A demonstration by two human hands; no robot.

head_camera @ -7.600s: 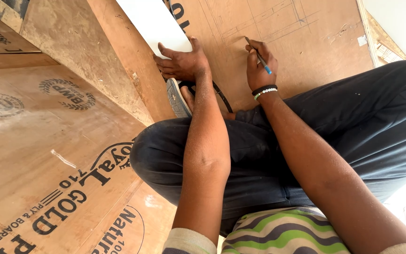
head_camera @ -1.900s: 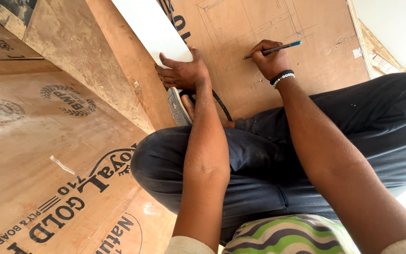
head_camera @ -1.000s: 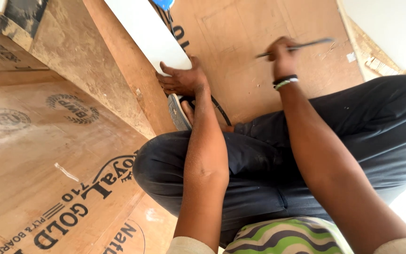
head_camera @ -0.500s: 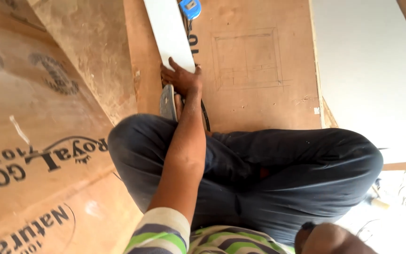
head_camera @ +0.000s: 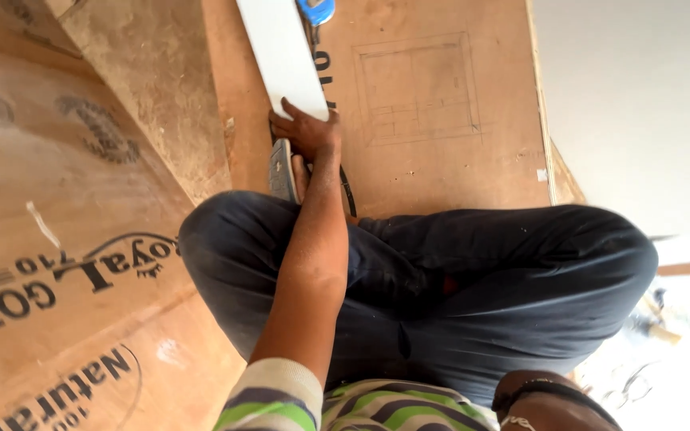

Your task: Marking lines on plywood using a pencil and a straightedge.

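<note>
Plywood (head_camera: 441, 172) is bearing pencilled squares (head_camera: 417, 88) while your left hand (head_camera: 307, 132) is pressing, fingers spread, on the white strip (head_camera: 281, 56). Your right hand (head_camera: 549, 403) is hanging at the frame's edge, its grip impossible to tell. Easing that pressure is risking the strip sliding askew, I judge.

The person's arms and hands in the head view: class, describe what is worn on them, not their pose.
The left hand is bare, with no glove or ring visible; its forearm is bare up to a knitted sleeve striped green, white and dark. Of the right arm only the wrist shows, wearing a dark band; the right hand is out of view.
</note>
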